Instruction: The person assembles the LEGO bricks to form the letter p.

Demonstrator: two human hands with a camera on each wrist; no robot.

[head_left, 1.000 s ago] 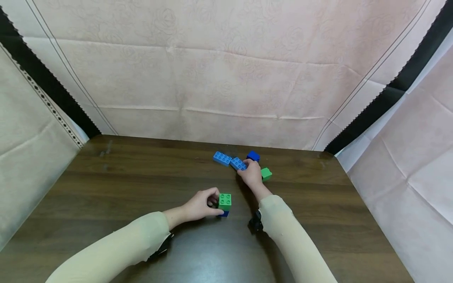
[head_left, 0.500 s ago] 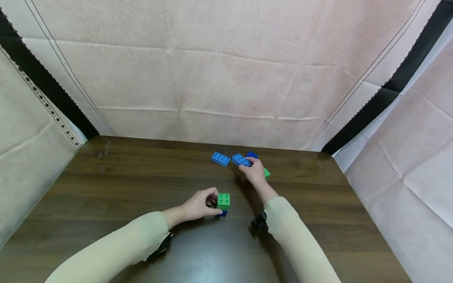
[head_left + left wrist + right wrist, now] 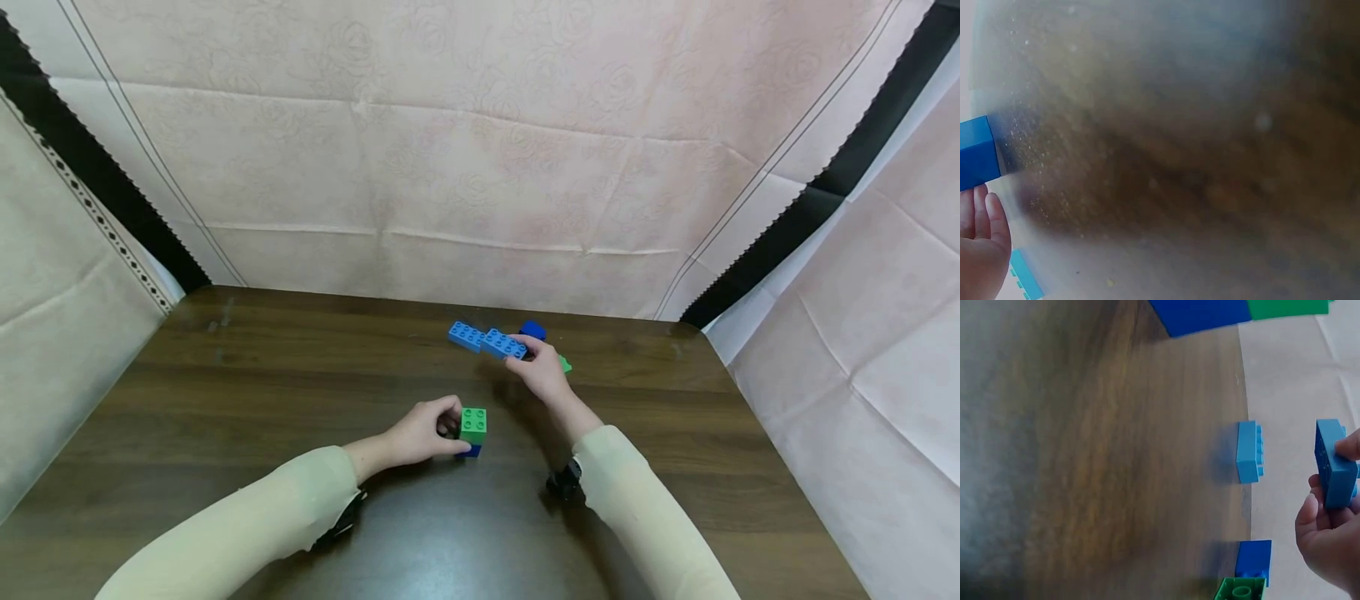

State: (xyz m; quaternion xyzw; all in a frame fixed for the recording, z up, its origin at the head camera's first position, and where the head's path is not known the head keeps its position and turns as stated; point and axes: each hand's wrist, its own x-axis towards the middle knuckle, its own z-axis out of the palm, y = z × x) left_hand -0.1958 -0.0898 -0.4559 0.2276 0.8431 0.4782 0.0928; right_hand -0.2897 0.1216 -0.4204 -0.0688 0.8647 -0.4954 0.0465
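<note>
My left hand [image 3: 420, 433] grips a two-brick stack, a green toy building brick [image 3: 473, 425] on top of a dark blue brick [image 3: 472, 452]; its thumb lies along the near side. The left wrist view catches just the blue brick [image 3: 979, 153] at the edge, fingers beside it. Farther back, my right hand [image 3: 546, 372] pinches a light blue brick [image 3: 502, 343] between thumb and fingers. In the right wrist view this light blue brick [image 3: 1334, 465] is held up off the tabletop, studs facing away.
A second light blue brick [image 3: 466, 336] lies just left of the held one. Behind the right hand are a dark blue brick [image 3: 533, 329] and a partly hidden green brick [image 3: 566, 364]; the right wrist view shows the green brick's hollow underside [image 3: 1241, 589]. Cloth rises beyond the table's [image 3: 315, 358] back edge.
My right hand has taken the light blue brick, turned it slightly and raised it, shifting a little rightward and back toward me. The left hand and its stack have stayed in place.
</note>
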